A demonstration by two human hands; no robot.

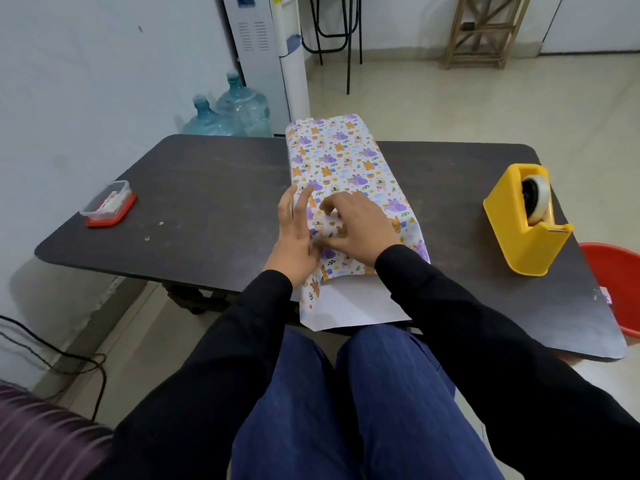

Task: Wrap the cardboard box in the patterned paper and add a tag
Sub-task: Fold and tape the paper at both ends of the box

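Where the dark wood-grain table point(207, 188) fills the middle of a pale-tiled, white-walled room, one long box point(346, 150) lies lengthwise across its centre. The cardboard is hidden under patterned paper point(349, 306) printed with purple and orange animals, and the paper's plain white underside trails off the near edge of the table below the box.

Beyond the box on the left stands one white water dispenser point(266, 57), its blue label too blurred to read. Beyond the box on the right is one wooden stand point(481, 32). Right of the box, past the table's edge, one red basin point(616, 282) sits on the floor. Two blue-green water bottles point(242, 109) stand behind the box's far left corner.

On the table, well right of the box, is one yellow tape dispenser point(519, 233) holding one roll of clear tape point(536, 199).

The left hand point(298, 233), fingers straight, lies flat against the paper on the box's near left side. The right hand point(360, 230) rests on top of the box's near end, its fingers bent and, with the thumb, pinching a fold of the paper.

Far left of the box, one clear plastic tub point(107, 202) rests on a red lid, and the print on its contents is too small to read.
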